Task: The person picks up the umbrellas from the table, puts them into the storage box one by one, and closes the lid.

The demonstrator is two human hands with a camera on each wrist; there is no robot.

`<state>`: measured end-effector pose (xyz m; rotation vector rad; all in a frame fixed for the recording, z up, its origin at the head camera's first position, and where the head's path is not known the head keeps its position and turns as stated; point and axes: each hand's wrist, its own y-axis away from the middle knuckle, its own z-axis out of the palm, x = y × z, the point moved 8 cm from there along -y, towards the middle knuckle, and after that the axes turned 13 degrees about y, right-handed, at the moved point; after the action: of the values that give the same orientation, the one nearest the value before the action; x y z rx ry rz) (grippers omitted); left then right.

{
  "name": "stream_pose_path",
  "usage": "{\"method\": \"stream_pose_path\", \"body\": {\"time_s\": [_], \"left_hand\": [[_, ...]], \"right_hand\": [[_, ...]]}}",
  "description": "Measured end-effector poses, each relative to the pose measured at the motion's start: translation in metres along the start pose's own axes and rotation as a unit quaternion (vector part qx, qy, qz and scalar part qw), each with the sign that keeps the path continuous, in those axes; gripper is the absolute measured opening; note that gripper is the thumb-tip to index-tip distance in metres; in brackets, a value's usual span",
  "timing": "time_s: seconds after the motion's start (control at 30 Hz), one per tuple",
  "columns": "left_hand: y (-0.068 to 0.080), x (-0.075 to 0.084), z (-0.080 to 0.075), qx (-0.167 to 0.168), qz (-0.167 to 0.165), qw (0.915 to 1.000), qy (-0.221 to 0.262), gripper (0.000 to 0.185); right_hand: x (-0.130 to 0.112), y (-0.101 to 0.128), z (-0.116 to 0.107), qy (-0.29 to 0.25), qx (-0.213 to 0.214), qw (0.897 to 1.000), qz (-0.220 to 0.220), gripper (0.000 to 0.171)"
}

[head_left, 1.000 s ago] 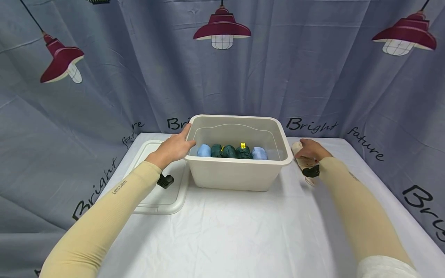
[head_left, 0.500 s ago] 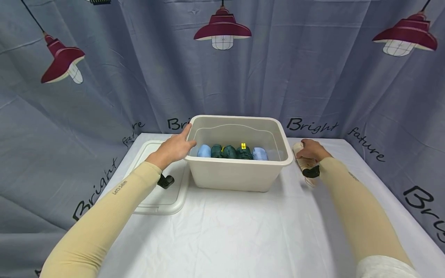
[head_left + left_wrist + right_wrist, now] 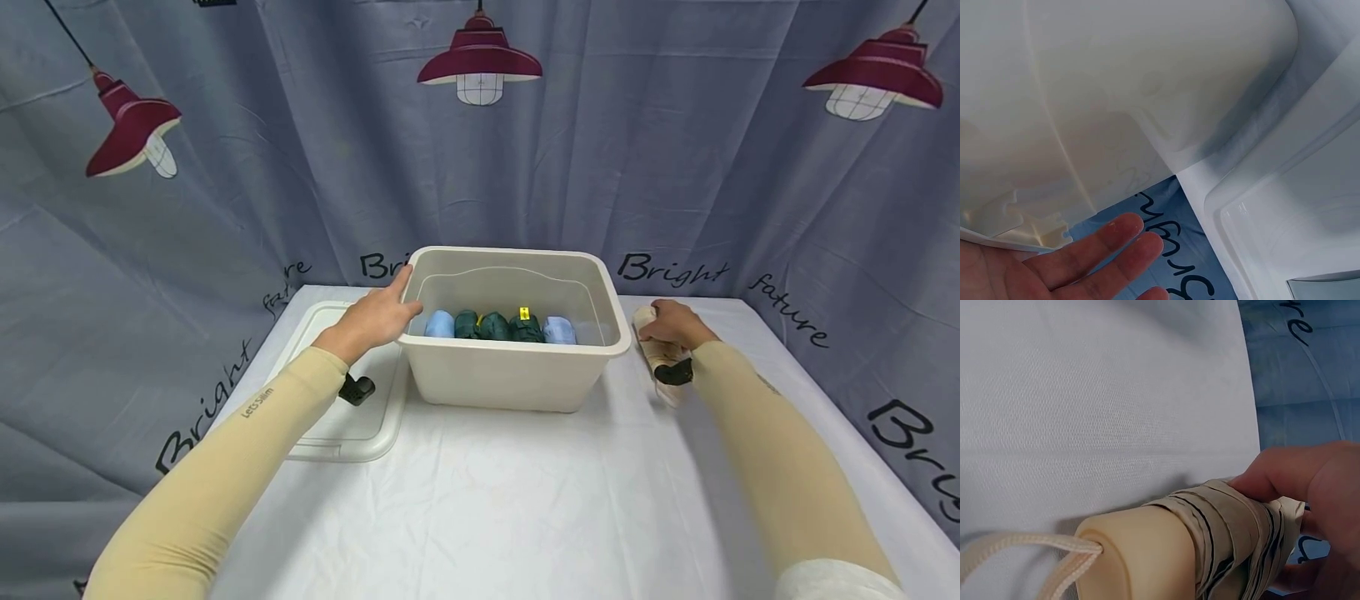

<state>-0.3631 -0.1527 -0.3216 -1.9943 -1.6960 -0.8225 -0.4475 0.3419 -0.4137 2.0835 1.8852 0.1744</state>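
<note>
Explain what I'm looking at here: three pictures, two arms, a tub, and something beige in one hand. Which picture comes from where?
No machine here: a person works bare-handed, wearing three cameras. The wide picture is from the head, looking down at a table under a white cloth. The other two come from the wrists. The left hand rests with straight fingers against the rim of a cream plastic tub, seen close up in the left wrist view. Rolled blue and green bundles lie inside the tub. A clear lid lies flat to its left. The right hand grips a folded beige umbrella on the cloth to the tub's right; its cord loop shows in the right wrist view.
</note>
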Motion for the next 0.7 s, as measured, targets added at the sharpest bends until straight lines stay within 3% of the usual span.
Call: {"method": "stream_pose_path", "body": {"time_s": [0.7], "left_hand": [[0.001,0.003,-0.001,-0.004,0.002,1.0000,-0.004,0.077]], "right_hand": [[-0.029,0.019,-0.040,-0.038,0.040,0.998,-0.043,0.080]]}}
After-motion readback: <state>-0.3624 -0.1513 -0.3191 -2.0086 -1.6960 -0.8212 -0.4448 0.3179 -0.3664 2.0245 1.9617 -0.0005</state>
